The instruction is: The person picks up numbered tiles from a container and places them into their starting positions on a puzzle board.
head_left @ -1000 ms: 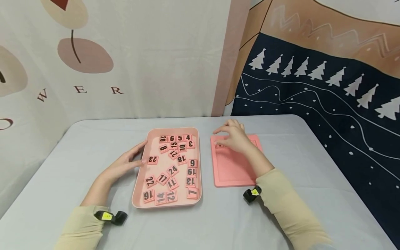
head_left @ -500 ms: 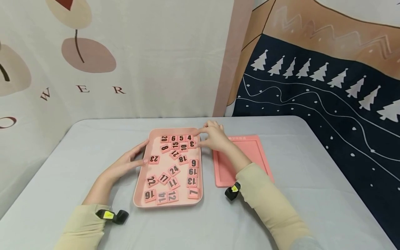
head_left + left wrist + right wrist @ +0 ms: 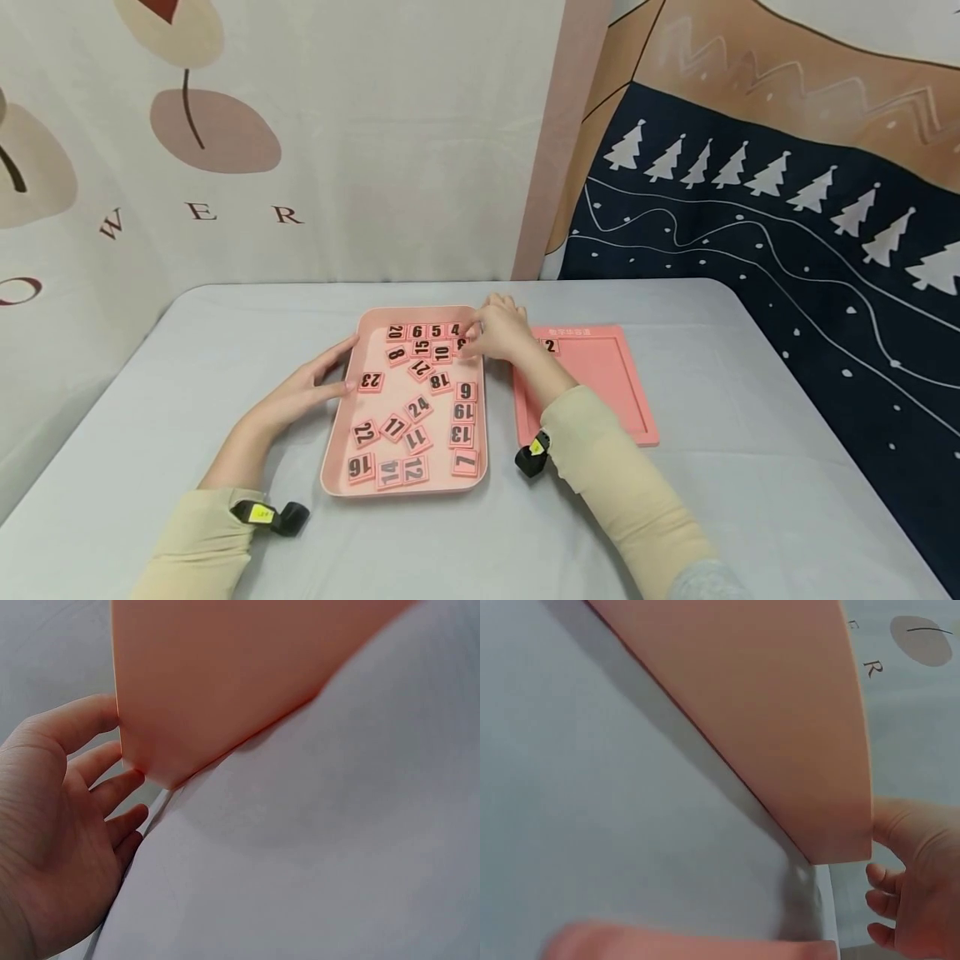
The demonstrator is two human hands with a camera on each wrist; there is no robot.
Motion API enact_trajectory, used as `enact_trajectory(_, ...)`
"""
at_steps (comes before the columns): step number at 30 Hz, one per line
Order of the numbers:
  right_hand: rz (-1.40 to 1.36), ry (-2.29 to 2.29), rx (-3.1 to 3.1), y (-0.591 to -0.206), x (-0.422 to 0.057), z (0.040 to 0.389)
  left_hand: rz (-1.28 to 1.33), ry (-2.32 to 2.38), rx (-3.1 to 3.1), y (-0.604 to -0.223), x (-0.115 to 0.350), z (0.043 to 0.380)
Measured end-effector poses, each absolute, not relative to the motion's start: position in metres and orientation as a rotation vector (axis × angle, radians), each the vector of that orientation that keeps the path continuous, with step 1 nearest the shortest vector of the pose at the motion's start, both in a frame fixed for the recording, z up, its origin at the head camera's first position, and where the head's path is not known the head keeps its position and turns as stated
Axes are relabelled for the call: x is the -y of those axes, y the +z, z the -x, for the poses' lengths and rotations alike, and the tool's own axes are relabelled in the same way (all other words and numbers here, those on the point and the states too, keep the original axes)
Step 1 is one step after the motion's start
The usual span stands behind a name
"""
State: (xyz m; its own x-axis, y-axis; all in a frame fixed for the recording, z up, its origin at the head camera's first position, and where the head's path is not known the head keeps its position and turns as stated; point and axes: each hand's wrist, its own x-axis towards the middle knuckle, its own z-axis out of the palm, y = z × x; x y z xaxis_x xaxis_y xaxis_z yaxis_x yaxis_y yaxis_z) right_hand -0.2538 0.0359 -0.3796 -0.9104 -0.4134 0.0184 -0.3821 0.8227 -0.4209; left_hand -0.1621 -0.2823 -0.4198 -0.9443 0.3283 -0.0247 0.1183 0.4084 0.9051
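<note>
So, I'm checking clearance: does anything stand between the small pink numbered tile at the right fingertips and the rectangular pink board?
Yes: the rectangular pink tray's raised right rim runs between tile and board, beneath the right hand.

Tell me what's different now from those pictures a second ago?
The right hand moved left, from over the pink board to the tray's far right corner, its fingers now around tile 3. Whether it grips that tile isn't clear. Tile 2 now shows on the board. The left hand stayed at the tray's left edge; the other tiles there lie as before.
</note>
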Motion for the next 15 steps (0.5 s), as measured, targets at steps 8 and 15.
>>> enact_trajectory(8, 0.493, -0.569, -2.979, -0.3806, -0.0294, 0.2512, -0.397, 1.541, -2.478, -0.4176, 0.2819, 0.1621)
enact_trajectory(15, 0.412, -0.539, -2.995, -0.3799, -0.0255, 0.2475, -0.4, 1.545, -2.467, -0.4177, 0.2813, 0.162)
